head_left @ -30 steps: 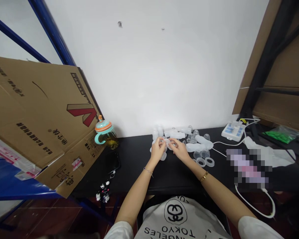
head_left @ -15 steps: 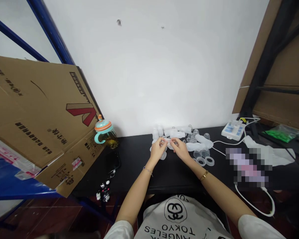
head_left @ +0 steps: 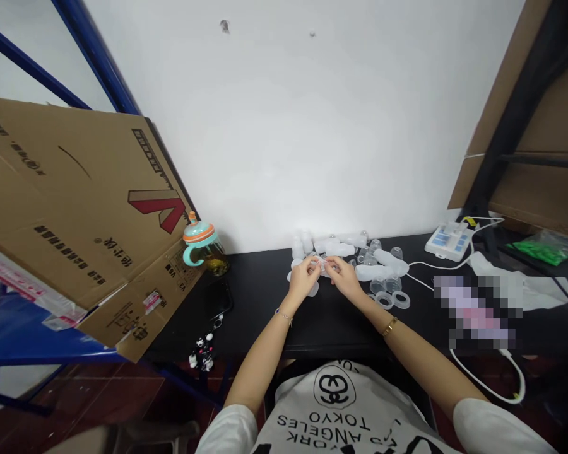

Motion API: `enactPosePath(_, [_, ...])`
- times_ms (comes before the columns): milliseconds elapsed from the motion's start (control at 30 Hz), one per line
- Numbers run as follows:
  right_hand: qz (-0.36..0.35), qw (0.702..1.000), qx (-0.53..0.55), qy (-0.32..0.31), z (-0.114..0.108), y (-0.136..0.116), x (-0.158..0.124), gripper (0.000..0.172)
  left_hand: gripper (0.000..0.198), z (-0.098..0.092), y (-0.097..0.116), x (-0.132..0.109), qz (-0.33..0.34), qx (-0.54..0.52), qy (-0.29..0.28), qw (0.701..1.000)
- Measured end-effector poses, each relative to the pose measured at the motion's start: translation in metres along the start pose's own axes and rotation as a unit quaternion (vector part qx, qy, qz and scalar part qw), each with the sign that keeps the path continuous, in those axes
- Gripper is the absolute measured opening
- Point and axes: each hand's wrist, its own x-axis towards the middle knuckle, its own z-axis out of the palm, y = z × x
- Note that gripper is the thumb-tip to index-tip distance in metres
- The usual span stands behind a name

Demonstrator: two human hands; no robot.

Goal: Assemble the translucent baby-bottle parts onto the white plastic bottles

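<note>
My left hand [head_left: 303,276] and my right hand [head_left: 343,275] meet over the black table [head_left: 260,302], fingers pinched together on a small clear plastic part [head_left: 322,265] held between them. Just beyond the hands lies a heap of translucent bottles and caps [head_left: 360,255]. Two clear rings [head_left: 392,300] rest on the table to the right of my right wrist. A small clear cup [head_left: 313,289] sits under my left hand.
A big cardboard box [head_left: 76,221] leans on a blue rack at the left. A teal and orange sippy cup [head_left: 201,248], a black phone [head_left: 218,301] with a beaded charm, a white device [head_left: 449,239] with cable, and a green bag [head_left: 539,247] lie around.
The camera view has shifted a little down and left. Both hands stay together on the small clear part, with only slight finger movement.
</note>
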Motion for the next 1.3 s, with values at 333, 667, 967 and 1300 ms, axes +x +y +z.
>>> enactPosePath(333, [-0.009,1.000,-0.004,-0.003,-0.0003,-0.0012,0.0001,0.031,0.019,0.0009,-0.0020,-0.0007,0.025,0.009,0.010,1.000])
enactPosePath(667, [-0.011,1.000,-0.014,-0.003,-0.0010,-0.0022,0.0009,0.032,0.018,-0.0001,0.0004,-0.0014,0.023,0.009,0.008,1.000])
enactPosePath(967, [-0.011,1.000,-0.016,-0.002,-0.0016,-0.0021,0.0012,0.032,0.018,-0.0006,0.0014,-0.0012,0.023,0.014,0.004,1.000])
enactPosePath(1300, [-0.014,1.000,-0.016,-0.005,-0.0011,-0.0007,0.0009,0.033,0.018,-0.0010,0.0020,-0.0015,0.025,0.014,0.006,1.000])
